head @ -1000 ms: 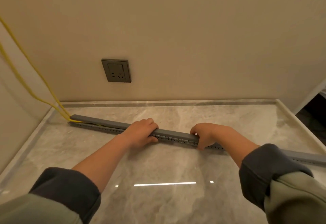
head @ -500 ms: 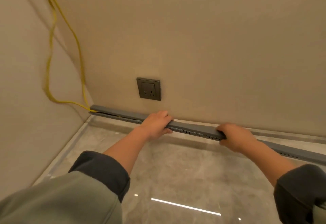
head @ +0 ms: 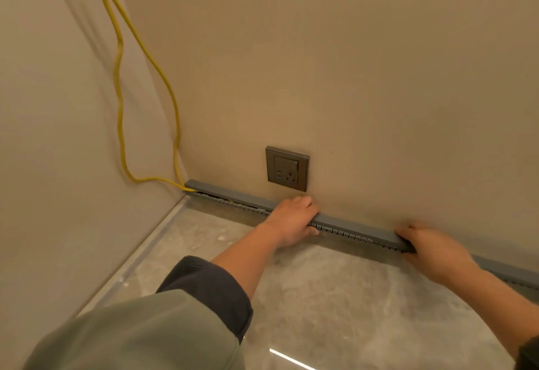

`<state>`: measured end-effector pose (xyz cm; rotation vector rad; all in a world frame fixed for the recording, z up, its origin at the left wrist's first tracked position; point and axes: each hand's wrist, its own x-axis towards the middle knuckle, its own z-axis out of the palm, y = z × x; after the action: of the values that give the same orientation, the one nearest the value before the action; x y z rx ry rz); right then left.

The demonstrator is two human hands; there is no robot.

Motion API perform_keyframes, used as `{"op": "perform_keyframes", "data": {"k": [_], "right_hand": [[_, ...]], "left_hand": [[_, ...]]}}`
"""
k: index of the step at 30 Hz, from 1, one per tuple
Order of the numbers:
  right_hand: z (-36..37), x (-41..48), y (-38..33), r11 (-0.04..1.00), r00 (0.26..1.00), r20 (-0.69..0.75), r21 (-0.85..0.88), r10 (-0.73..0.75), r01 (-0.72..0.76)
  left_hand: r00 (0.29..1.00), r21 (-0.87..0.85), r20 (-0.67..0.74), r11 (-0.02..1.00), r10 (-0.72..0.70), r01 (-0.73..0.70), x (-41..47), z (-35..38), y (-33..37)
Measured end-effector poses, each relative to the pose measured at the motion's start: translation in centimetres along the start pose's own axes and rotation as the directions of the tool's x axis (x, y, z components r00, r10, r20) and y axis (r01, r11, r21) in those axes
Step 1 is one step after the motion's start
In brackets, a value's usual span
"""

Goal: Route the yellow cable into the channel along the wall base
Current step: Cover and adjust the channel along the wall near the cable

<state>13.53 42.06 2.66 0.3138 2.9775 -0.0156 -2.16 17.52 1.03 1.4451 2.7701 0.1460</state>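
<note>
Left hand and right hand clamp the long grey slotted plastic channel; the thin yellow cable looks limp, best pinched near its entry

The channel lies along the far wall base, the cable entering its left end, the socket just above; left hand and right hand grip it.
</note>
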Motion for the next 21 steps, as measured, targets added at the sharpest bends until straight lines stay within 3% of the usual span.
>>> {"op": "perform_keyframes", "data": {"k": [5,11,16,21], "right_hand": [[-0.1,-0.2,0.6,1.000,0.980,0.199,0.000,0.023,-0.023],[-0.4,-1.8,0.2,0.993,0.869,0.482,-0.084,0.109,-0.078],[0.2,-3.2,-1.6,0.984,0.869,0.474,-0.158,0.143,-0.075],[0.8,-2.3,-6.1,0.996,0.925,0.380,-0.081,-0.001,0.035]], "left_hand": [[0.996,-0.095,0.092,0.996,0.012,-0.004,-1.0,1.3,1.3],[0.991,-0.242,0.134,0.970,0.019,0.014,-3.9,2.3,4.3],[0.995,-0.161,0.090,0.985,-0.052,0.066,-6.2,2.2,5.8],[0.991,-0.080,0.032,0.988,-0.128,0.130,-8.6,1.9,4.1]]}}
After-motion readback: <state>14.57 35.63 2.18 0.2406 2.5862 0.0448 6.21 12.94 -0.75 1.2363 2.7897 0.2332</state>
